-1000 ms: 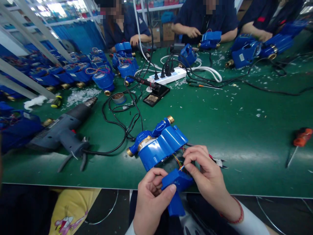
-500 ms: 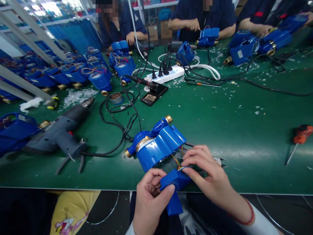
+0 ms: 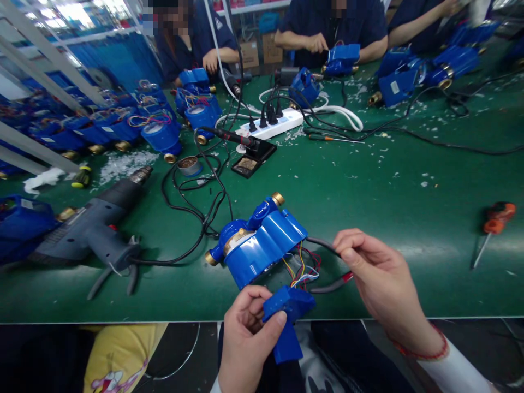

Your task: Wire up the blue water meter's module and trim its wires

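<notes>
My left hand (image 3: 251, 333) is closed on a blue plastic housing piece (image 3: 289, 333), thumb on its face, near the front table edge. Thin coloured wires (image 3: 305, 273) run between this piece and a blue water meter (image 3: 260, 245) with brass ends, lying on its side just beyond. To the right, my right hand (image 3: 379, 273) pinches a pair of pliers (image 3: 333, 285) with dark grey handles. Those handles point left toward the meter and wires; the jaws are hidden behind the hand.
A heat gun (image 3: 102, 218) and another pair of pliers (image 3: 133, 273) lie left. Behind are a soldering iron (image 3: 229, 135) on its stand, a power strip (image 3: 274, 124) and several meters (image 3: 161, 134). An orange screwdriver (image 3: 495, 224) lies right. Co-workers (image 3: 331, 27) sit opposite.
My right hand has left the wires at the blue piece and moved right onto the pliers. The left hand keeps its hold. Far right, a co-worker's arm has lifted.
</notes>
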Action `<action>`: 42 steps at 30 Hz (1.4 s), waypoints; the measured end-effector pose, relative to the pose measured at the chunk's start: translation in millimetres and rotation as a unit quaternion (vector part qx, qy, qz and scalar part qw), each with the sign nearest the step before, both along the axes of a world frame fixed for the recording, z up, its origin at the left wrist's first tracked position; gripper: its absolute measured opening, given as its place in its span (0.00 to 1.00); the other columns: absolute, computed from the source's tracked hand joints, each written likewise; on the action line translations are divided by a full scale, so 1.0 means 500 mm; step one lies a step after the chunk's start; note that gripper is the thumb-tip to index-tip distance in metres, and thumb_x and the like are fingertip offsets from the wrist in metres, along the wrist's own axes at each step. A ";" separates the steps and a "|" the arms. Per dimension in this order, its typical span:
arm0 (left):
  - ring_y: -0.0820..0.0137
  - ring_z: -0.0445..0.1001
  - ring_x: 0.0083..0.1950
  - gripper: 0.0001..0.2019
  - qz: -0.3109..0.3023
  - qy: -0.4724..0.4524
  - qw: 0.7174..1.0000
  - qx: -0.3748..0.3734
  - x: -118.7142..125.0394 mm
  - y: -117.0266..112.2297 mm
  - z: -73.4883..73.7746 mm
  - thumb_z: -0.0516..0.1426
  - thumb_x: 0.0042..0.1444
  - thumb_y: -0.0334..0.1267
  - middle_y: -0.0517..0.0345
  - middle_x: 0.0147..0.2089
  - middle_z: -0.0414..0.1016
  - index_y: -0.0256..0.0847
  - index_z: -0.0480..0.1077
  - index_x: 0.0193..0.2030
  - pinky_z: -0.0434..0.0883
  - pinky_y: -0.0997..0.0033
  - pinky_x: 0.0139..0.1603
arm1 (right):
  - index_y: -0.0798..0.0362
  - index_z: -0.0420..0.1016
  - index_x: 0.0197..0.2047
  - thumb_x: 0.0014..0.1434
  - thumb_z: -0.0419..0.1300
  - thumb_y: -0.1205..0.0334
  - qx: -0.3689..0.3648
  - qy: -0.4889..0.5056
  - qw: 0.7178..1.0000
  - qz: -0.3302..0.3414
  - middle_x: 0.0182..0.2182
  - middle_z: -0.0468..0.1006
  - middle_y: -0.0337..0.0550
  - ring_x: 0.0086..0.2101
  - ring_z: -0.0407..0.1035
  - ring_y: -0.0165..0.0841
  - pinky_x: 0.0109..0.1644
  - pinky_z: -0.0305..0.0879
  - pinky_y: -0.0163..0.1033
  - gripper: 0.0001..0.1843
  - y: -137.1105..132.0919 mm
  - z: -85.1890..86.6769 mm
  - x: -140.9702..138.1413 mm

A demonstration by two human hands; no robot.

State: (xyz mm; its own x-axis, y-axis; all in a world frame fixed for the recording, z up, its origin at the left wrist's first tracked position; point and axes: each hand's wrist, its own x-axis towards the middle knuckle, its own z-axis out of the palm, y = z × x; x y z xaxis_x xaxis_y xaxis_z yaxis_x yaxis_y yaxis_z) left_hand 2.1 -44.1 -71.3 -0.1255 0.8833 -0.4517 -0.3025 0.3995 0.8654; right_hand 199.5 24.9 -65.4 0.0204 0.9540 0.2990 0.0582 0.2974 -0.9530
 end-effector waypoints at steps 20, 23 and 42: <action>0.80 0.65 0.23 0.18 -0.006 -0.008 1.000 0.005 0.003 0.002 0.004 0.70 0.42 0.41 0.63 0.23 0.72 0.38 0.66 0.32 0.62 0.84 0.24 | 0.51 0.72 0.36 0.62 0.57 0.72 0.089 -0.157 0.979 0.099 0.27 0.74 0.37 0.25 0.68 0.28 0.28 0.65 0.32 0.07 -0.020 -0.008 -0.031; 0.80 0.65 0.23 0.15 -0.021 0.013 1.000 0.019 0.001 0.002 0.002 0.69 0.43 0.39 0.65 0.23 0.72 0.38 0.67 0.31 0.62 0.85 0.24 | 0.51 0.71 0.35 0.63 0.56 0.68 0.012 -0.122 0.987 0.104 0.25 0.72 0.36 0.22 0.65 0.26 0.23 0.60 0.29 0.05 -0.027 -0.012 -0.038; 0.72 0.79 0.33 0.08 -0.011 0.112 0.993 0.038 0.014 0.001 0.018 0.64 0.44 0.32 0.62 0.31 0.81 0.41 0.70 0.31 0.73 0.79 0.37 | 0.51 0.68 0.41 0.62 0.53 0.73 0.037 -0.218 0.969 0.106 0.32 0.72 0.36 0.30 0.64 0.27 0.33 0.59 0.33 0.09 -0.024 0.024 -0.003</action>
